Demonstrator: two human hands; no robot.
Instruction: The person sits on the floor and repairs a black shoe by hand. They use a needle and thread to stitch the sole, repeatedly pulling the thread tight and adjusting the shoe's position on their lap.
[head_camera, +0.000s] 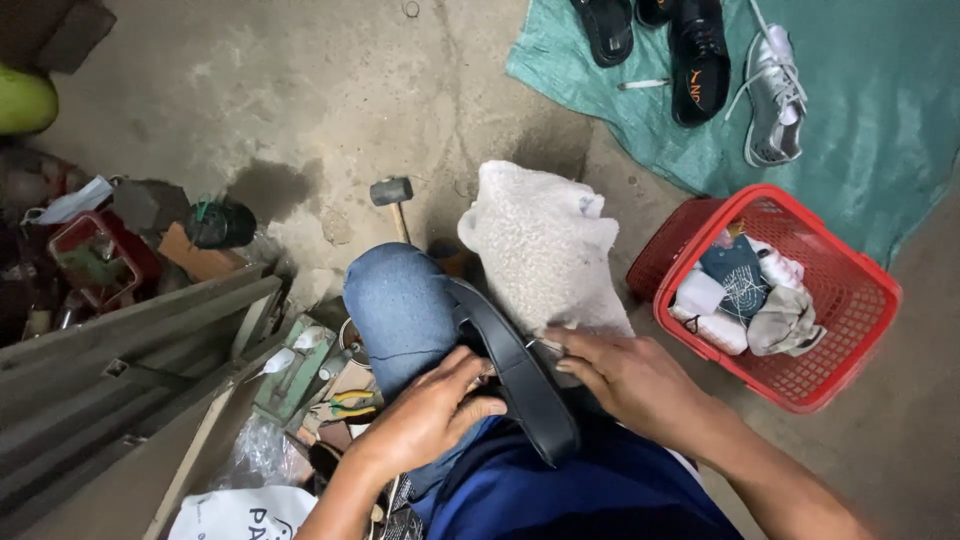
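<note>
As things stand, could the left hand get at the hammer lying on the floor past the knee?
Probably yes. The left hand rests on the black strap, and only the raised knee lies between it and the hammer; it would have to let go and reach around.

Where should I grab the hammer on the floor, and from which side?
Grip the hammer by its wooden handle, probably coming from above on the bare concrete side to its left. The dark metal head points away from the person, and the handle runs back toward the knee, where its lower end is hidden. The handle is the slim part a hand closes around easily.
</note>
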